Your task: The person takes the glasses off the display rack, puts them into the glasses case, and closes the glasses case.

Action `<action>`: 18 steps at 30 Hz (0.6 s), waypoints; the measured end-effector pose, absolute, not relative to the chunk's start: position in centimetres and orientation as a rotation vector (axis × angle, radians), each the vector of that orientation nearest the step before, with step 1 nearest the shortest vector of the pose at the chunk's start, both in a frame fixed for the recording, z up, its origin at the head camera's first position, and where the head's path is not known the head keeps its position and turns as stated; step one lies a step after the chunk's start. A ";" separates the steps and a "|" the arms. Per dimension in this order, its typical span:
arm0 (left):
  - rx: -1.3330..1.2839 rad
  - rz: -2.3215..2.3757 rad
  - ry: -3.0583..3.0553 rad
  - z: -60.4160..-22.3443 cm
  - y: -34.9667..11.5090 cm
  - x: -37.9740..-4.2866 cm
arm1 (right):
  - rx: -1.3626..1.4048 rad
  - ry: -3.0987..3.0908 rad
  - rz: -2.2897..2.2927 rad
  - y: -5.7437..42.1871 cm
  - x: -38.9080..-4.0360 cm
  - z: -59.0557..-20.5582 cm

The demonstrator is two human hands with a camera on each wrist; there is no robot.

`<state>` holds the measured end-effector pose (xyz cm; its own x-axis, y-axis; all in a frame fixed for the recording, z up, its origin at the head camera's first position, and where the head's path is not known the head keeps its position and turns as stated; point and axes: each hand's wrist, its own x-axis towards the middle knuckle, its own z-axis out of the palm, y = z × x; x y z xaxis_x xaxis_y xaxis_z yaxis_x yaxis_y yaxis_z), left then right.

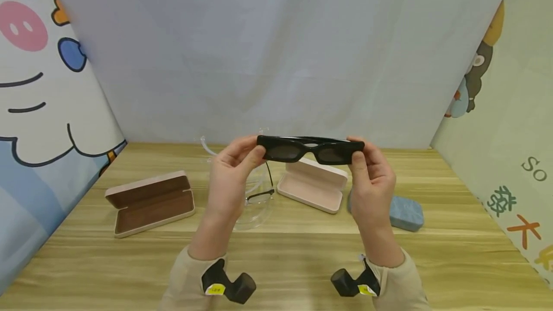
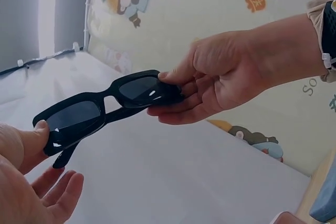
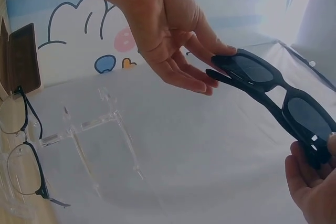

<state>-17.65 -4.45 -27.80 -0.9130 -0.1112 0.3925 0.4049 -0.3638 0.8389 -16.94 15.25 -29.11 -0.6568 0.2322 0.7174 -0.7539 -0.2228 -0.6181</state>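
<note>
A pair of black sunglasses (image 1: 286, 150) is held up above the table, lenses toward the head camera. My left hand (image 1: 230, 176) pinches one end of the frame, its thumb on the front near a lens. At the other end my right hand (image 1: 372, 181) grips the frame between thumb and fingers. One temple arm runs folded behind the lenses in the right wrist view. Behind my left hand, a pair of dark-rimmed eyeglasses (image 3: 32, 153) sits on a clear stand (image 3: 79, 135), partly hidden in the head view.
An open case with brown lining (image 1: 155, 210) lies at the left. Another open case, pale pink inside (image 1: 311, 191), stands mid-table beneath the sunglasses. A blue case (image 1: 407, 213) is partly behind my right wrist. A white cloth (image 1: 281, 52) hangs behind the wooden table (image 1: 294, 263).
</note>
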 end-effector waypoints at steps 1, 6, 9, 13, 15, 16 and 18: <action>-0.382 -2.334 -1.551 -27.9 -4.4 -17.7 | 0.639 -1.383 1.943 15.3 -17.0 -29.1; -0.323 -2.322 -1.575 -28.3 -4.3 -18.2 | 0.625 -1.378 1.999 15.3 -17.2 -29.2; -0.295 -2.297 -1.597 -28.4 -4.3 -18.5 | 0.620 -1.374 2.038 15.3 -17.3 -29.2; -0.301 -2.275 -1.575 -28.8 -4.1 -18.9 | 0.527 -1.459 2.035 15.4 -17.4 -29.4; -0.312 -2.262 -1.553 -29.0 -4.0 -19.0 | 0.457 -1.521 2.021 15.5 -17.5 -29.5; -0.318 -2.251 -1.543 -29.1 -3.9 -19.1 | 0.425 -1.554 2.012 15.6 -17.6 -29.6; -0.328 -2.225 -1.527 -29.4 -3.7 -19.3 | 0.374 -1.610 1.998 15.7 -17.8 -29.8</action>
